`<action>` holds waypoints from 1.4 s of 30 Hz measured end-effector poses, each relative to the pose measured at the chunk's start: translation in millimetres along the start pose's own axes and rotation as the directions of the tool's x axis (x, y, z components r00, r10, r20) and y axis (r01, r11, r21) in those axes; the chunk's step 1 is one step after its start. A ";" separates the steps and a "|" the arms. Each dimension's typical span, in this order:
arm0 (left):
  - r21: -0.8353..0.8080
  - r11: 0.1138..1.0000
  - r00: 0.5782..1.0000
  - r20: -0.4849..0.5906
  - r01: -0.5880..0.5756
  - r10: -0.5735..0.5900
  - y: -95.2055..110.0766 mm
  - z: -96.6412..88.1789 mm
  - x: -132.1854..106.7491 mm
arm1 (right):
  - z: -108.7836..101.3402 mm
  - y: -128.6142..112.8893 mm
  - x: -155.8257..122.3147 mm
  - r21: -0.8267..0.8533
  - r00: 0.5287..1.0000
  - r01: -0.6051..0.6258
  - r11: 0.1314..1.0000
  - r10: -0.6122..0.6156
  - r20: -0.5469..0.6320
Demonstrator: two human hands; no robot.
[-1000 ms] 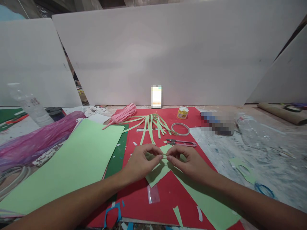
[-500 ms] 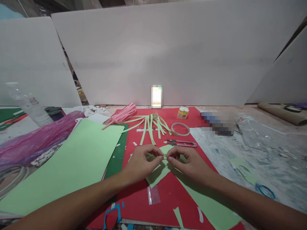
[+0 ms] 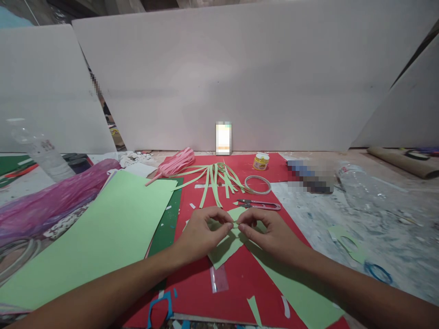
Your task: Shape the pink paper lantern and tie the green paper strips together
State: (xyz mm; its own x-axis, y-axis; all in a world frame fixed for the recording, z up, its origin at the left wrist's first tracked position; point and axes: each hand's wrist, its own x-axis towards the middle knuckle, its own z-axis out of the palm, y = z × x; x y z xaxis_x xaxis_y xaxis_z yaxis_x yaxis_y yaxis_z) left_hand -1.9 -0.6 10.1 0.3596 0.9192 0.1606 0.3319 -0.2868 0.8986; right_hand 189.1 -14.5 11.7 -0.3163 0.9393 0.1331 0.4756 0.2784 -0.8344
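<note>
My left hand (image 3: 206,232) and my right hand (image 3: 263,230) meet fingertip to fingertip over the red sheet (image 3: 192,283). Both are closed in a pinch on a small, thin strip of green paper (image 3: 235,222), mostly hidden by the fingers. Beneath them lies a torn-edged piece of light green paper (image 3: 221,253). Just beyond my right hand rest thread snips (image 3: 262,205) with pink handles. Farther back, a bunch of cut green paper strips (image 3: 213,180) fans out beside a roll of tape (image 3: 258,184).
Large green sheets (image 3: 113,233) lie at left, near a pink paper tassel (image 3: 176,163) and a purple plastic bag (image 3: 65,196). A yellow jar (image 3: 261,161) and a lit phone (image 3: 223,138) stand at the back. Clear bottles (image 3: 363,187) and paper scraps (image 3: 254,310) lie around.
Almost nothing differs. My fingers keep their pinch in the same place, and the whole view has shifted very slightly.
</note>
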 end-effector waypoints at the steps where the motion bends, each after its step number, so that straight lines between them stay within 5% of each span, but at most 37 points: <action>1: -0.001 1.000 1.000 0.002 0.000 0.000 0.0 0.1 0.0 | 0.2 0.7 -0.1 0.002 1.000 0.002 1.000 -0.002 0.000; 19: 0.051 0.997 0.998 0.002 -0.055 0.055 -0.2 0.6 1.5 | 0.2 2.5 0.4 0.009 1.000 0.023 1.000 -0.023 -0.002; 22: 0.144 0.985 0.985 -0.129 -0.096 0.115 -3.4 -34.3 22.9 | 0.2 2.0 0.3 0.012 1.000 0.000 1.000 0.000 -0.005; 25: 0.425 0.903 0.879 -0.453 0.066 0.149 -25.6 -101.1 50.1 | 1.1 1.1 -0.3 0.023 0.999 -0.032 0.999 0.032 0.006; 27: 0.600 0.732 0.821 -0.563 0.323 0.099 -50.7 -145.5 59.3 | 2.5 0.7 -1.1 0.025 0.998 -0.054 0.998 0.053 0.022; 28: 0.658 0.624 0.829 -0.558 0.422 0.027 -63.9 -162.9 60.0 | 3.1 0.6 -1.7 0.027 0.997 -0.065 0.997 0.064 0.030; 31: 0.771 0.421 0.864 -0.499 0.478 -0.067 -94.2 -188.7 54.4 | 4.2 0.5 -2.8 0.043 0.995 -0.088 0.995 0.086 0.041; 34: 0.742 0.535 0.873 -0.487 0.404 0.017 -101.5 -185.1 53.8 | 3.3 0.5 -2.4 0.044 0.997 -0.074 0.996 0.073 0.031; 38: 0.611 0.748 0.889 -0.454 0.259 0.063 -83.9 -164.5 63.9 | 1.9 1.4 -1.0 0.026 0.998 -0.061 0.998 0.060 0.029; 42: 0.241 0.968 0.911 -0.378 -0.073 0.163 -52.2 -132.5 63.0 | 3.6 3.8 -1.4 0.018 0.999 -0.044 0.999 0.043 0.028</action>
State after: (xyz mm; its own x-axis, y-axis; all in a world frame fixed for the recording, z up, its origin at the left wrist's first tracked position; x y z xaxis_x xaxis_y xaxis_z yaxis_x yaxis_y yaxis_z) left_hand -112.2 108.0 27.4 0.0521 0.8929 0.4472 0.5053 -0.4098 0.7594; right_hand 188.4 -15.5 6.5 -0.3184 0.9444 0.0818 0.4744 0.2335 -0.8488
